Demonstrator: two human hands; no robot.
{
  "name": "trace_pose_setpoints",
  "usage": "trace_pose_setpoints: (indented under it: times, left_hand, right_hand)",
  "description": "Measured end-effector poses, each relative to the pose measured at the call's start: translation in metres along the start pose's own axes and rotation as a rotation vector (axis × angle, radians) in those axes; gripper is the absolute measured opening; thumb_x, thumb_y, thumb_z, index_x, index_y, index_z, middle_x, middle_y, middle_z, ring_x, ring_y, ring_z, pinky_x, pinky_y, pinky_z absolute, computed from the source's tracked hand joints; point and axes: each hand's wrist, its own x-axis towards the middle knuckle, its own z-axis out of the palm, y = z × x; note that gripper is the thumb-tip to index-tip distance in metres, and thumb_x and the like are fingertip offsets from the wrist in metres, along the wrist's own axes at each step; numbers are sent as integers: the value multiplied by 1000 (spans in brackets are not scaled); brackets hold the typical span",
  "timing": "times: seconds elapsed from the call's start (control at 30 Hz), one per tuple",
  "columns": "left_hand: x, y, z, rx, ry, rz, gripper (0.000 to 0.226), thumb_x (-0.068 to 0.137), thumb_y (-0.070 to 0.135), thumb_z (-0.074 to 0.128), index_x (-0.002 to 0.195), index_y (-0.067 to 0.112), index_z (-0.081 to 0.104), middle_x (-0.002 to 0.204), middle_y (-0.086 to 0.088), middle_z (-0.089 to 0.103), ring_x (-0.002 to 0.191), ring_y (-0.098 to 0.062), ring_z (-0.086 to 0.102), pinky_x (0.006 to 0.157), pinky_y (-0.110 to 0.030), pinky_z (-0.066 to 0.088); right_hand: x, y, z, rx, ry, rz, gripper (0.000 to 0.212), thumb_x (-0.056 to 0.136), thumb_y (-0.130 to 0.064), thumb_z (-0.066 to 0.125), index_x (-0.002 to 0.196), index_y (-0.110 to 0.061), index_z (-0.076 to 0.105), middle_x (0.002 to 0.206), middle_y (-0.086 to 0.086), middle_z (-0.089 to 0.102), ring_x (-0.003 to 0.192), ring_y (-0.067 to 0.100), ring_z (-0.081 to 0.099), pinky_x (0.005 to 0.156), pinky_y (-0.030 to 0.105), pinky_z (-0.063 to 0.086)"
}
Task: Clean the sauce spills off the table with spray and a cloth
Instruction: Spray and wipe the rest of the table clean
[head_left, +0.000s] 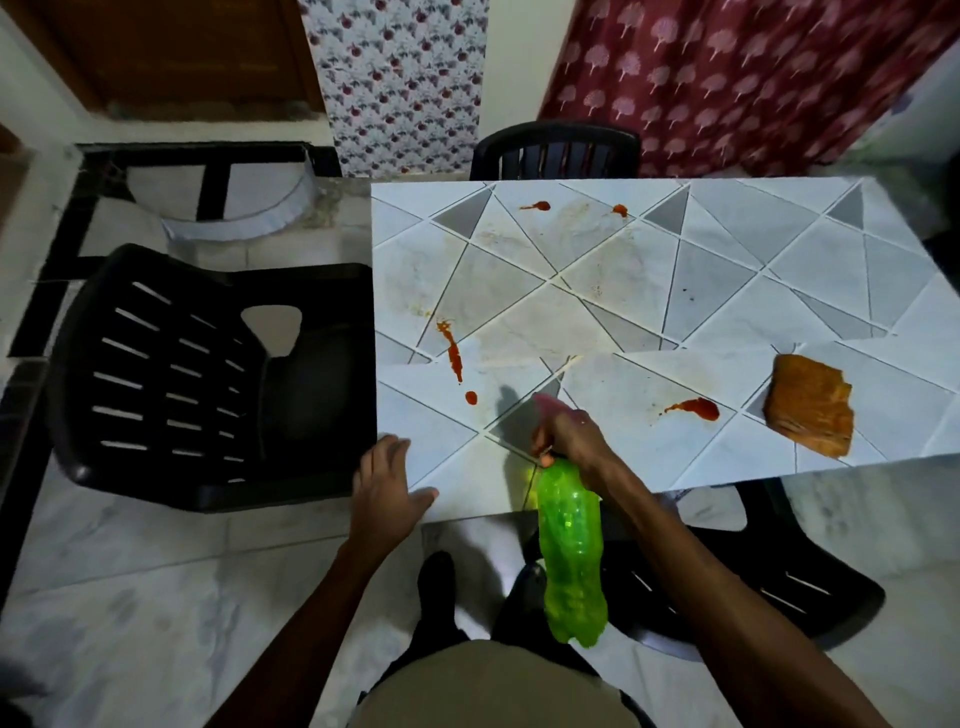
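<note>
The person's right grip (566, 436) is clamped round the neck of the green spray bottle (571, 551), fingers curled at the trigger. The bottle's pink nozzle points across the worktop (675, 291) toward its left edge. The bottle is tilted, and its body hangs out past the near edge toward the person. The left grip (387, 483) lies flat at the near-left corner with its fingers apart and straight, holding nothing, the fingertips over the edge of the worktop.

Red sauce marks the tile-patterned surface in several spots. A long streak (453, 353) runs close to the left edge, with a round drop (471, 397) just nearer, in front of the nozzle. A smear (698, 409) sits near the near edge, to the right of the right grip. Two small spots (540, 206) (619, 209) lie along the far edge.

The orange cloth (810, 405) lies folded by the near edge toward the right, beside the smear and apart from both grips.

Black plastic chairs stand at the left edge (182, 374), the far edge (556, 150) and the near edge (753, 571).
</note>
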Motion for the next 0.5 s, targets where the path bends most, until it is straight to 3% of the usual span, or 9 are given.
trace_pose_setpoints:
  times: [0.07, 0.17, 0.2, 0.27, 0.33, 0.4, 0.5]
  left_hand:
    - [-4, -8, -3, -17, -1, -21, 90, 63, 47, 80, 137, 8, 48, 144, -13, 42, 125, -35, 41, 101, -50, 39]
    - [-11, -16, -6, -54, -23, -66, 99, 61, 50, 81, 142, 7, 44, 147, -13, 38, 128, -36, 39, 103, -48, 37]
    - [-15, -20, -6, -75, -30, -82, 102, 60, 53, 78, 144, 8, 42, 148, -13, 36, 129, -35, 38, 104, -47, 36]
    - [-19, -22, -8, -111, -37, -103, 108, 57, 58, 71, 147, 9, 38, 149, -12, 35, 130, -35, 36, 105, -46, 35]
    - [-22, -24, -8, -136, -47, -100, 114, 55, 60, 71, 149, 9, 34, 149, -12, 34, 131, -34, 35, 106, -46, 35]
    - [-24, -24, -8, -146, -62, -80, 119, 53, 60, 78, 151, 10, 31, 151, -12, 31, 133, -34, 33, 108, -46, 34]
    - [-27, -24, -6, -142, -62, -48, 126, 52, 55, 88, 152, 10, 27, 153, -11, 27, 135, -34, 30, 110, -47, 34]
  right_hand:
    - [-19, 3, 25, -54, -130, 18, 24, 74, -12, 52, 77, -19, 74, 77, 20, 69, 60, 23, 63, 49, 29, 51]
    - [-42, 18, 54, -158, -193, -21, 23, 74, -16, 54, 62, -25, 71, 70, 15, 70, 54, 20, 60, 50, 27, 52]
    - [-48, 24, 61, -187, -199, -32, 27, 79, -12, 54, 66, -29, 72, 64, 11, 68, 51, 18, 59, 49, 26, 51]
    - [-52, 36, 68, -223, -254, -37, 42, 85, -3, 46, 95, -30, 76, 58, 7, 63, 48, 17, 57, 47, 25, 49]
    - [-54, 44, 70, -251, -363, -18, 51, 86, 1, 41, 114, -28, 72, 60, 8, 60, 54, 18, 60, 47, 25, 48]
    - [-58, 48, 69, -289, -478, 26, 45, 87, -2, 42, 113, -23, 72, 69, 11, 62, 63, 19, 60, 47, 26, 49]
    - [-70, 47, 63, -330, -479, 44, 35, 76, -17, 49, 94, -8, 77, 73, 15, 66, 56, 16, 60, 51, 29, 52]
